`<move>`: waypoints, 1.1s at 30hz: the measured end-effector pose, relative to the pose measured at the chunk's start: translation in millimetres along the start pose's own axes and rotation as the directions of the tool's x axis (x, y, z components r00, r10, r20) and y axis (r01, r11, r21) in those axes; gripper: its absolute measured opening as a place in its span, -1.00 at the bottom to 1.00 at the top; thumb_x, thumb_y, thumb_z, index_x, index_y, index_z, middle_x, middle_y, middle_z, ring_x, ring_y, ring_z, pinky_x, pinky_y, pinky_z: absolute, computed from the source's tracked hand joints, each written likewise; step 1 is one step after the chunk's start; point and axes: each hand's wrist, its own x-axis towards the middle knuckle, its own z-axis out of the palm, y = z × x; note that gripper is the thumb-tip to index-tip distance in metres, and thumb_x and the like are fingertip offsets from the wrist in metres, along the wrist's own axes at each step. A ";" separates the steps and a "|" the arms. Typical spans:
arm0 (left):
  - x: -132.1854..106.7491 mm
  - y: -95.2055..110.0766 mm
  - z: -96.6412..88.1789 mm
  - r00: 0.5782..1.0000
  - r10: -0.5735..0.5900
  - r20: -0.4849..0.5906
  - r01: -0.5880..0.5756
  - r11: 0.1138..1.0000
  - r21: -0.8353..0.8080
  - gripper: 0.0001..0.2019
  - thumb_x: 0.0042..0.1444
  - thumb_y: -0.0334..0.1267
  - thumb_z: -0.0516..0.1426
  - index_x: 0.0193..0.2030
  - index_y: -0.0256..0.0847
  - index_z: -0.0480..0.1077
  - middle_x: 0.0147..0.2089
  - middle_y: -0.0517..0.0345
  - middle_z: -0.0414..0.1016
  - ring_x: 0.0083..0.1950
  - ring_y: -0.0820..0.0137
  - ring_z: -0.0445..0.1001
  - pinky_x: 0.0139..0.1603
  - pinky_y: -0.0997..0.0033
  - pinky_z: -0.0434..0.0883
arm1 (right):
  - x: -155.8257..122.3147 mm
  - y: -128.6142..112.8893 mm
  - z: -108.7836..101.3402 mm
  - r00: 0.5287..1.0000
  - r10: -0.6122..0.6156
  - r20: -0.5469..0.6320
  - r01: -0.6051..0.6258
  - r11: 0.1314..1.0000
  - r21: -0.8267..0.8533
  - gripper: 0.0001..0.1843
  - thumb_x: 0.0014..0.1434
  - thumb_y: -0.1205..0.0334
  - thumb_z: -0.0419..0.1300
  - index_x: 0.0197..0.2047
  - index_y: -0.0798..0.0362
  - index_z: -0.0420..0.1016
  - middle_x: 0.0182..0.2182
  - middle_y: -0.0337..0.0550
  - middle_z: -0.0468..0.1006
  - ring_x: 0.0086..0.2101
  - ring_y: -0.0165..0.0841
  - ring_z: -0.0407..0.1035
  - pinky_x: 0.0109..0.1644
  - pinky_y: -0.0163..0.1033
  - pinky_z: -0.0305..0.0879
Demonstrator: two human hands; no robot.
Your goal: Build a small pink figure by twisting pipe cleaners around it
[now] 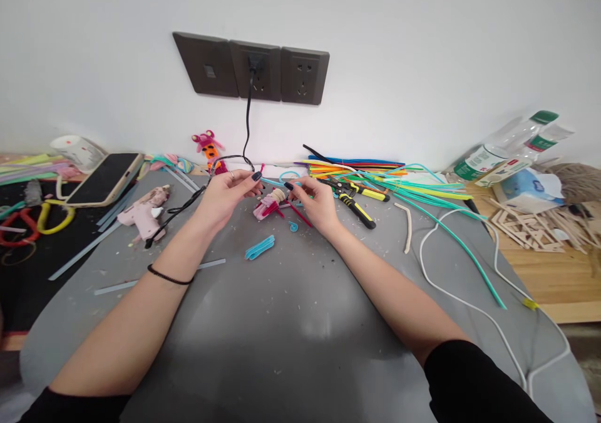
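My left hand (228, 193) and my right hand (315, 201) meet over the far middle of a grey mat (291, 323). Both pinch a small pink and red pipe-cleaner figure (270, 204) held just above the mat. The left fingers close on its left side, the right fingers on its pale top end. A thin teal pipe cleaner runs behind the fingers. A folded blue piece (259, 248) and a small blue curl (293, 226) lie on the mat just below the hands.
A pink glue gun (145, 213) lies at left, its black cord rising to wall sockets (253, 69). Yellow-handled pliers (354, 201) and a pile of coloured pipe cleaners (375, 173) lie at right. Phone (106, 178), scissors (32, 223), wooden sticks (530, 226) and bottles (507, 147) sit at the edges.
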 end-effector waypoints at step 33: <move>-15.5 -3.2 29.0 0.996 0.067 -0.059 -0.075 0.987 -0.144 -0.52 0.02 0.22 0.33 -0.28 -0.17 0.38 -0.22 0.01 0.64 -0.23 0.26 0.62 -0.19 0.27 0.53 | 8.7 -35.2 -31.7 0.984 -0.022 0.177 0.116 0.833 -0.541 -0.90 0.27 0.27 0.14 -0.18 0.05 0.46 -0.19 -0.03 0.61 -0.14 -0.23 0.49 -0.06 -0.17 0.35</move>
